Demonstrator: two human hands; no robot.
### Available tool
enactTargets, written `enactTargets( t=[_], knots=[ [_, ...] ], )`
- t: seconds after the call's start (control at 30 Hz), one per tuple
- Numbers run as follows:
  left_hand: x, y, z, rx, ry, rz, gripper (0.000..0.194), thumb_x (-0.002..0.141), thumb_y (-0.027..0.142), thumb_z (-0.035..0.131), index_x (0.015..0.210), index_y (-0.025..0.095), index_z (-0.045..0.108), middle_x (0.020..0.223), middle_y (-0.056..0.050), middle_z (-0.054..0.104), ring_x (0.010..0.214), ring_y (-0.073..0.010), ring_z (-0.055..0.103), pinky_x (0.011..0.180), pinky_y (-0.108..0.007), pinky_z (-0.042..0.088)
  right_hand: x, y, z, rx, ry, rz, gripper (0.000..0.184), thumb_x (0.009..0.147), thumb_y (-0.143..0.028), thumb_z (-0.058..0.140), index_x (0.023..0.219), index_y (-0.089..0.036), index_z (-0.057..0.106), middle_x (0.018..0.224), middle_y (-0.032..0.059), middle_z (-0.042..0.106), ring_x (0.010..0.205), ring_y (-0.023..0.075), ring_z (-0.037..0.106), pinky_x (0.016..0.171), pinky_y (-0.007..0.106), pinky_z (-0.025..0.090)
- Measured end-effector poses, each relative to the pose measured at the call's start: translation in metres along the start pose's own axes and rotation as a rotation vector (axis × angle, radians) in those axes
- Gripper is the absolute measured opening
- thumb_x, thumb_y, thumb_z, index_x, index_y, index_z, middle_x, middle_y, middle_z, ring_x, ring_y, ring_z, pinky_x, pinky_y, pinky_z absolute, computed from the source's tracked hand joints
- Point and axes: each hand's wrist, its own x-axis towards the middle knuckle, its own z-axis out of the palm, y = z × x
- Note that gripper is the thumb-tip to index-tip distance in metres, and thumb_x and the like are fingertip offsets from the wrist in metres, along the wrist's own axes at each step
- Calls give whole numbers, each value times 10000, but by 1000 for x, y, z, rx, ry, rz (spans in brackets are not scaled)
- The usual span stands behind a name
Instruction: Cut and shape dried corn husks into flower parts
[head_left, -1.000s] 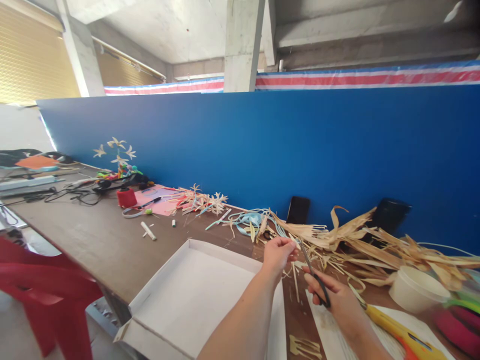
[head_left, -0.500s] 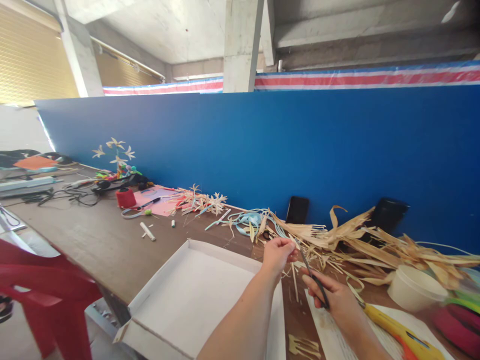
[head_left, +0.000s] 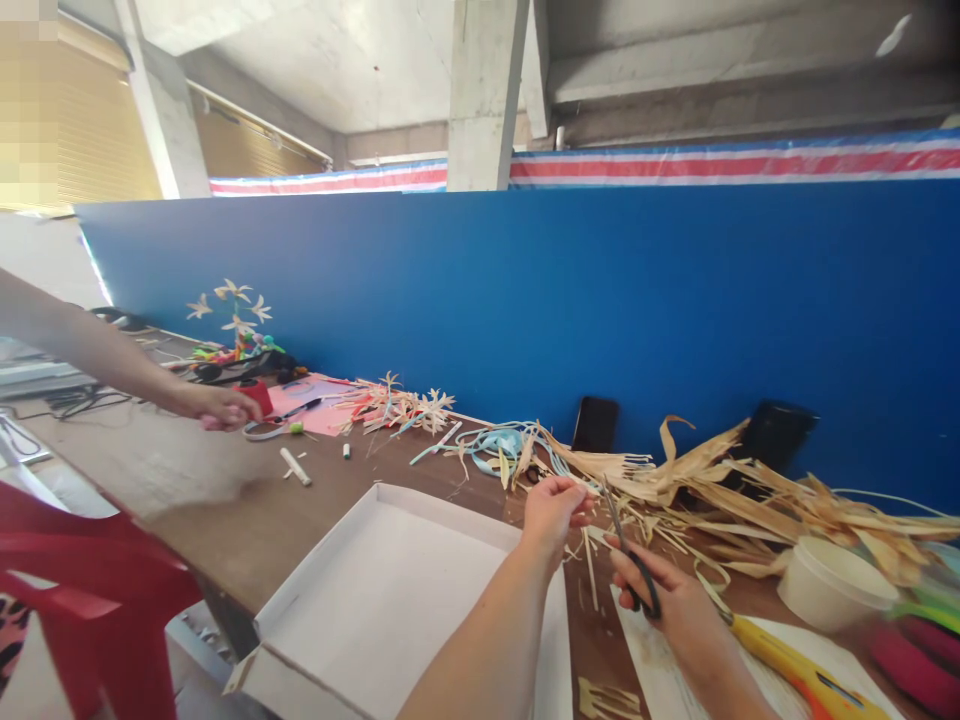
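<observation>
My right hand grips a pair of scissors by the dark handles, the blades pointing up and away. Just left of the blades, my left hand is closed in a pinch; whatever lies between its fingertips is too small to make out. Beyond both hands spreads a heap of dried corn husks, with narrow cut strips around it. A white shallow box lies beneath my left forearm. Under my right wrist are paper sheets and a yellow glue gun.
Another person's hand reaches in from the left beside a red thread spool. Husk flowers, light-blue cord and a phone lie along the blue partition. A white tub stands at right; a red chair at left.
Another person's arm has come in from the left, its hand near the red spool. The scissors have shifted slightly right, away from my left fingertips. My left hand has barely moved.
</observation>
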Motion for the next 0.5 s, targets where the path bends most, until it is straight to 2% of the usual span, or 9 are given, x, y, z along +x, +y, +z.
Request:
enactTargets(
  t=[0.33,0.5],
  knots=[
    [-4,1,3,-158,-91,-42,262,582,229,717,703,111,516,723,-82,638,627,-113,601,535,-188,477,0,-1,1,23,-12,-10,520,618,-491,676,1038,-185,666,648,18,641,543,149,571,444,227,395],
    [-8,2,3,-219,-92,-41,231,581,162,695,696,115,500,649,-75,633,561,-101,596,500,-165,473,2,10,-2,-26,-5,-4,513,616,-514,659,1024,-204,672,655,33,671,565,172,595,507,262,450]
  ],
)
